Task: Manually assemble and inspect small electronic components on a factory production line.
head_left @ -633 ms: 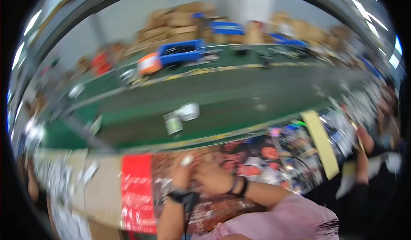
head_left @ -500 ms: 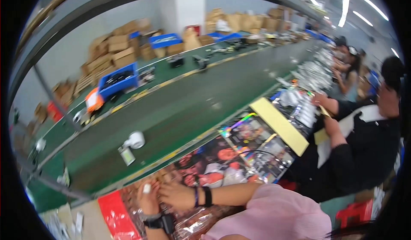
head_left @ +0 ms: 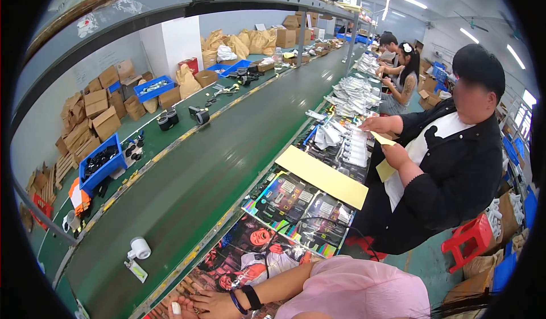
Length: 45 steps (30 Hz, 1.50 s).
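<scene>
My right hand (head_left: 215, 303) lies palm down with fingers stretched out on the printed picture sheet (head_left: 250, 262) covering the bench, a black band around its wrist. Beside its fingers is my left hand (head_left: 173, 306), cut off by the lower edge; its visible fingers look extended, and one finger has a white wrap. No object shows in either hand. Beyond them, a small white device with a round head (head_left: 139, 248) and a flat rectangular part (head_left: 136, 271) lies on the green conveyor belt (head_left: 187, 188).
A long yellow strip (head_left: 321, 177) lies across the bench on the right. Past it, a co-worker (head_left: 449, 148) holds folded yellow paper near several white packs (head_left: 355, 148). Blue bins (head_left: 102, 165) and cartons line the far side. A red stool (head_left: 469, 236) stands at right.
The view has swung right, showing more of the co-worker and the room. My hands now appear lower in the picture, still close together on the sheet.
</scene>
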Each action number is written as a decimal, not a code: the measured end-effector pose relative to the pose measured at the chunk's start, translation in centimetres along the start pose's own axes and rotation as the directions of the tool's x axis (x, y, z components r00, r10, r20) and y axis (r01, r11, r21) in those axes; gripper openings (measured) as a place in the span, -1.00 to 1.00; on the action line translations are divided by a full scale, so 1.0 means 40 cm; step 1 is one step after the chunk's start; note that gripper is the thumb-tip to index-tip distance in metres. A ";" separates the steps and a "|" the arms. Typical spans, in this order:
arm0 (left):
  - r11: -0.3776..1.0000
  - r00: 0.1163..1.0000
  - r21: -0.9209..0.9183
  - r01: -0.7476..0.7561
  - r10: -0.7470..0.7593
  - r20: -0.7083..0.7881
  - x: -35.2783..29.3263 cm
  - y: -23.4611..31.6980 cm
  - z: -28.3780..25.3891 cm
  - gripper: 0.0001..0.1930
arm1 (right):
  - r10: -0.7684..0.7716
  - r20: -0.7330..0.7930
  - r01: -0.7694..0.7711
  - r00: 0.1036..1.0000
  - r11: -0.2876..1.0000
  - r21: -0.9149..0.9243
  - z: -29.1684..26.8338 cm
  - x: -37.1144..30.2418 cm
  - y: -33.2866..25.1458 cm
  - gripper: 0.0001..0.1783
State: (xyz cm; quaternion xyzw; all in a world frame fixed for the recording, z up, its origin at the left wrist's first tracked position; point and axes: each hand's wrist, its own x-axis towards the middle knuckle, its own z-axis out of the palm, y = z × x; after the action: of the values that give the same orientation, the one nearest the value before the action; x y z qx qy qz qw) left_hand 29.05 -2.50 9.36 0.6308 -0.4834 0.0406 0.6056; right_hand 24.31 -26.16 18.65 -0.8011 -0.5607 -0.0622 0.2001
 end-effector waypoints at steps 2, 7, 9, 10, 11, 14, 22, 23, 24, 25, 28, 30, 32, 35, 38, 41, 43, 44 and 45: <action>1.000 1.000 -0.013 0.008 -0.009 -0.024 0.017 -0.046 -0.011 -0.73 | -0.004 -0.134 -0.001 0.991 0.999 -0.035 0.038 -0.002 0.013 -0.53; 0.997 0.996 -0.057 0.044 -0.048 -0.078 0.039 -0.113 0.006 -0.73 | -0.040 0.062 0.041 0.997 0.999 -0.016 0.013 0.004 0.030 -0.34; 0.995 0.994 -0.080 0.059 -0.066 -0.082 0.058 -0.133 0.011 -0.73 | 0.018 0.062 -0.018 0.998 1.000 0.008 0.005 0.004 0.036 -0.37; 0.994 0.994 -0.088 0.068 -0.075 -0.079 0.066 -0.141 0.008 -0.73 | 0.066 0.057 -0.068 0.996 0.997 0.034 0.004 0.006 0.037 -0.39; 0.992 0.994 -0.096 0.076 -0.083 -0.074 0.075 -0.147 0.005 -0.74 | 0.114 0.051 -0.117 0.992 0.991 0.060 0.001 0.007 0.039 -0.41; 0.988 0.992 -0.114 0.107 -0.113 -0.050 0.094 -0.155 -0.004 -0.74 | 0.258 0.030 -0.259 0.966 0.955 0.147 -0.002 0.011 0.047 -0.48; 0.985 0.989 -0.100 0.138 -0.143 -0.044 0.124 -0.086 0.008 -0.74 | 0.533 0.018 -0.505 0.846 0.789 0.350 -0.016 0.019 0.050 -0.66; 0.986 0.988 -0.093 0.139 -0.144 -0.049 0.125 -0.070 0.009 -0.75 | 0.558 0.019 -0.524 0.830 0.766 0.373 -0.020 0.018 0.048 -0.68; 0.987 0.988 -0.086 0.140 -0.144 -0.054 0.124 -0.055 0.010 -0.75 | 0.581 0.023 -0.541 0.813 0.742 0.396 -0.026 0.020 0.048 -0.71; 0.987 0.988 -0.079 0.141 -0.145 -0.060 0.125 -0.040 0.013 -0.75 | 0.482 -0.346 -0.305 0.805 0.836 0.456 -0.058 0.014 0.032 -0.84; 0.987 0.985 -0.065 0.148 -0.153 -0.080 0.122 0.001 0.028 -0.75 | 0.585 -0.333 -0.165 0.740 0.637 0.753 -0.038 0.025 0.019 -0.87; 0.985 0.982 -0.063 0.159 -0.165 -0.095 0.114 0.024 0.045 -0.75 | 0.593 -0.306 -0.120 0.745 0.570 0.813 -0.056 0.029 -0.015 -0.88; 0.984 0.979 -0.061 0.169 -0.175 -0.110 0.115 0.043 0.058 -0.75 | 0.608 -0.239 -0.068 0.757 0.436 0.897 -0.072 0.036 -0.044 -0.86; 0.980 0.972 -0.064 0.188 -0.195 -0.135 0.109 0.062 0.078 -0.75 | 0.571 -0.291 -0.104 0.768 0.559 0.822 -0.065 0.027 -0.062 -0.86; 0.974 0.963 -0.085 0.212 -0.223 -0.154 0.105 0.069 0.115 -0.76 | 0.530 -0.355 -0.102 0.770 0.651 0.752 -0.050 0.011 -0.062 -0.85; 0.965 0.953 -0.107 0.241 -0.256 -0.164 0.099 0.075 0.143 -0.76 | 0.555 -0.343 -0.112 0.758 0.628 0.770 -0.040 0.007 -0.068 -0.84; 0.959 0.946 -0.118 0.259 -0.277 -0.171 0.094 0.078 0.154 -0.76 | 0.606 -0.186 -0.132 0.773 0.441 0.888 -0.061 0.002 -0.096 -0.84; 0.956 0.942 -0.123 0.268 -0.286 -0.176 0.092 0.079 0.159 -0.76 | 0.616 -0.022 -0.157 0.787 0.234 0.959 -0.069 0.001 -0.106 -0.83; 0.953 0.938 -0.129 0.276 -0.296 -0.181 0.089 0.079 0.163 -0.76 | 0.582 0.065 -0.150 0.810 0.099 0.984 -0.047 -0.001 -0.096 -0.84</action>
State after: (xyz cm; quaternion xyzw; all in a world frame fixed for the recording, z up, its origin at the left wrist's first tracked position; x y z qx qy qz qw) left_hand 25.37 -9.12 12.21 0.6556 -0.3253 -0.0098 0.6814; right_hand 20.99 -25.81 21.30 -0.5846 -0.2043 0.2151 0.7552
